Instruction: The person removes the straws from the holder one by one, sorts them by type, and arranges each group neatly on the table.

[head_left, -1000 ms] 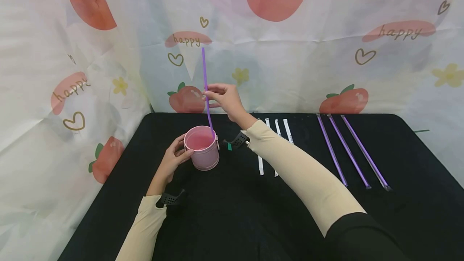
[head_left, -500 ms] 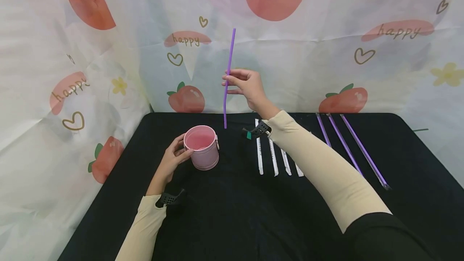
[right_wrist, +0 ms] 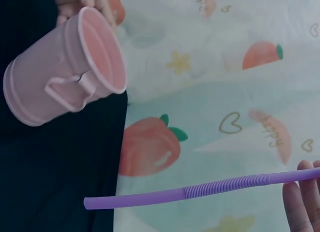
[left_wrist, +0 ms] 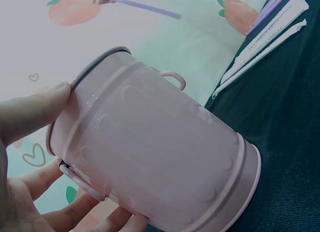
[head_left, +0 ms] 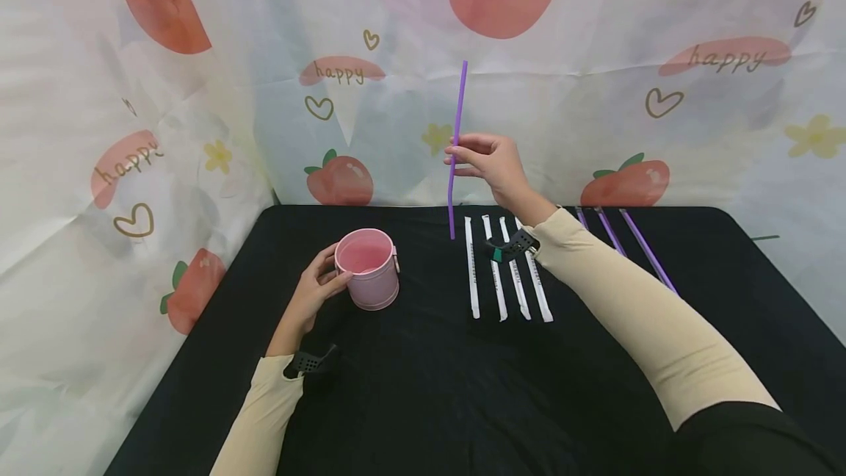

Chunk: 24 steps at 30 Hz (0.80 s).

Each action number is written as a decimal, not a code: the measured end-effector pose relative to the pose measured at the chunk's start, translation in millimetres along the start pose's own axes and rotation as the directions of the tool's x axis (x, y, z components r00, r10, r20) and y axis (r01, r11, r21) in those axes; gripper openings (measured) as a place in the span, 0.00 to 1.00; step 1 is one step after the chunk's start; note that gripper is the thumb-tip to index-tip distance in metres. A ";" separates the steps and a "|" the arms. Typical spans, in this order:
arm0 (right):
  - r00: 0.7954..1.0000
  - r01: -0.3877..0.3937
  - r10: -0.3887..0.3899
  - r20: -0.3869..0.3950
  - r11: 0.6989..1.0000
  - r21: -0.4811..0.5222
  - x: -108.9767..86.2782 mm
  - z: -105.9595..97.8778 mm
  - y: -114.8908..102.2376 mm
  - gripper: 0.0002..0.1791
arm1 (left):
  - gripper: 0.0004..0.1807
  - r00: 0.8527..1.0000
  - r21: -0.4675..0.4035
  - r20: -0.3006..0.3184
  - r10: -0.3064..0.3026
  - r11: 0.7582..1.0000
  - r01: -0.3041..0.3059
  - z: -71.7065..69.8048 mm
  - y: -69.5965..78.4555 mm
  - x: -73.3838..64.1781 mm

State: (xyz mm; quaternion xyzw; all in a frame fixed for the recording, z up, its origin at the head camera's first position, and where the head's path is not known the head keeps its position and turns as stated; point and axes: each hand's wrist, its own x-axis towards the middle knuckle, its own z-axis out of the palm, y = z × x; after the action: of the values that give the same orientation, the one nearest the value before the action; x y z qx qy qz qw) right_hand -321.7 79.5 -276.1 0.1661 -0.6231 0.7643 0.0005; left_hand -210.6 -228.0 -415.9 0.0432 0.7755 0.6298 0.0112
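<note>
My left hand [head_left: 313, 292] grips the left side of a small pink bucket [head_left: 374, 291] that stands upright on the table. The thumb lies at the rim and the fingers reach round the wall, as the left wrist view shows. Small side handles [right_wrist: 67, 95] stick out from the bucket. My right hand [head_left: 494, 161] pinches a purple bendy straw [head_left: 460, 98] between thumb and fingertips. The straw is held nearly upright, apart from the bucket and to its right. Its ribbed section [right_wrist: 227, 186] and lower end show in the right wrist view, below the fingers.
Several white paper-wrapped sticks [head_left: 472, 270] lie side by side on the black tablecloth [head_left: 410, 388], partly below my right wrist. Further right, purple straws [head_left: 649, 252] lie partly hidden by my right sleeve. A fruit-printed curtain [head_left: 568, 116] hangs behind the table.
My right hand has drawn the purple straw up out of the bucket and carried it to the right. My left hand and the bucket have stayed in place.
</note>
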 end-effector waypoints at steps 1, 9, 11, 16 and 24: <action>1.000 -0.002 0.002 -0.003 1.000 -0.001 -1.9 -3.8 0.0 0.13 | 0.34 1.000 0.000 0.000 0.001 1.000 -0.001 0.0 -0.1 0.2; 1.000 0.014 -0.013 0.026 0.999 -0.046 -16.8 -31.4 -1.9 0.06 | 0.34 1.000 0.006 -0.005 -0.005 1.000 0.005 1.0 0.3 0.1; 0.999 0.013 -0.011 0.043 0.998 -0.055 -20.8 -37.9 -2.7 0.07 | 0.34 1.000 0.001 -0.006 -0.009 1.000 0.009 1.3 0.3 -0.1; 0.997 -0.016 0.021 0.080 0.997 -0.070 -32.5 -55.1 -5.0 0.07 | 0.34 1.000 -0.010 -0.008 -0.011 1.000 0.011 1.4 0.3 0.0; 0.990 -0.048 0.064 0.123 0.990 -0.134 -53.6 -84.0 -9.1 0.09 | 0.34 1.000 -0.011 -0.014 -0.014 1.000 0.014 1.5 0.7 0.2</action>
State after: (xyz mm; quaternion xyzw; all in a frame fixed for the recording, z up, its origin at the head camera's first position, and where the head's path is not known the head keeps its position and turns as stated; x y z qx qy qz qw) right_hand -290.4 172.6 -295.2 0.1962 -0.6749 0.7096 -0.0497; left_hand -210.7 -226.4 -415.5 0.0333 0.7722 0.6344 0.0107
